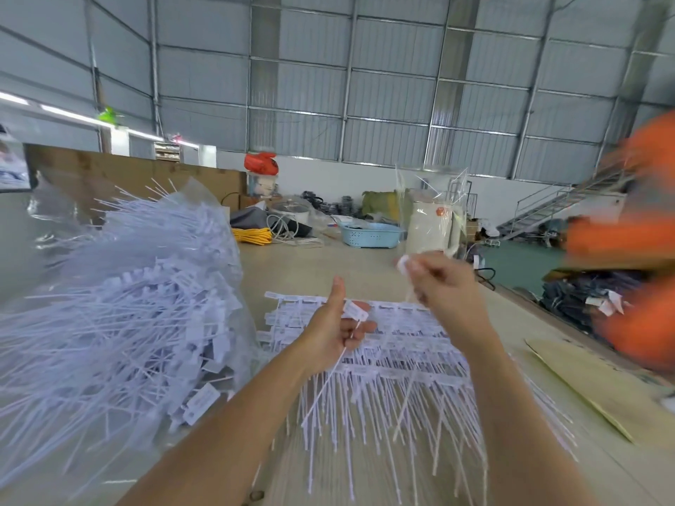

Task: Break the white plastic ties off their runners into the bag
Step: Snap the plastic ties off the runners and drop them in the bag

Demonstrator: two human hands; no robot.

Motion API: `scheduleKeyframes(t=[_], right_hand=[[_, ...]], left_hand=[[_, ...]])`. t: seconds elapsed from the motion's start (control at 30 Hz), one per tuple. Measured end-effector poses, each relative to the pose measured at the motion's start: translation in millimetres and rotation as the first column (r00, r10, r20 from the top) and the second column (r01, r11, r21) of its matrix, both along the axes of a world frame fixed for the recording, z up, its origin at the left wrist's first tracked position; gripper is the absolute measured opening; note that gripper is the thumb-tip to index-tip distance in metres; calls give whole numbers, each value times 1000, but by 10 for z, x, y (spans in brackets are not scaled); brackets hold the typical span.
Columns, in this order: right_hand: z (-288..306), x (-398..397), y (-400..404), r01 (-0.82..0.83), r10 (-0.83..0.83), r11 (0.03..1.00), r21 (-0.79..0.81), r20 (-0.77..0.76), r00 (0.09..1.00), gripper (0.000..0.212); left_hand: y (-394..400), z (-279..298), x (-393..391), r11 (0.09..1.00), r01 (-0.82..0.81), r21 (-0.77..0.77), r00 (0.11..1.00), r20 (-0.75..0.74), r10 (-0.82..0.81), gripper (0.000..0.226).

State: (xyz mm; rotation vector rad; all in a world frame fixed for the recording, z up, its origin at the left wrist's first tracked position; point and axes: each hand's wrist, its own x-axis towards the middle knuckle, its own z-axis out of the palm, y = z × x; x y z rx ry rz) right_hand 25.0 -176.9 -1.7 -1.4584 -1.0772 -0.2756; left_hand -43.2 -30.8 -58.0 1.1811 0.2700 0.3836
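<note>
Left hand grip holds one white tie, thumb up; right hand grip pinches another tie, blurred, both above the worktop. Ties on runners lie flat below the hands. Clear bag full of loose ties sits left.

A tall grey corrugated-metal wall, ribbed with steel framing, rises into a sloping metal roof, with a white lower wall band beneath it. A pale beige floor stretches back to scattered clutter: a light blue perforated plastic basket, a coil of yellow cable, a red plastic bag atop a stack, and a cream-coloured appliance wrapped in clear film. Brown cardboard panels line the left side. A grey metal staircase with railings climbs at right beside a green floor area. Daylight strips glow upper left.
</note>
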Motion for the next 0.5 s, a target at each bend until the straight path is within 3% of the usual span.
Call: scheduleKeyframes(t=[0.1,0.2,0.27,0.37,0.43,0.5], right_hand=[[-257,-66,322,105,-36,936,-337,205,978,20],[-420,-39,444,136,-28,917,-375,279,960,28],[-463,9,432,126,-52,923,-364,207,977,33],[-484,64,429,91,-81,876,-474,41,996,17],[-506,55,425,-10,-27,829,-559,-59,998,25],[-522,24,412,-23,-10,798,-603,-51,999,35]], left_hand=[[-26,15,11,998,57,11,998,7,-57,69],[-14,-30,-4,988,-22,155,1000,-9,23,53],[38,-86,-17,954,-128,272,991,9,130,33],[93,-103,-45,941,-198,276,980,46,192,23],[89,-99,-67,936,-187,298,982,43,183,23],[66,-114,-71,921,-168,352,985,26,169,22]])
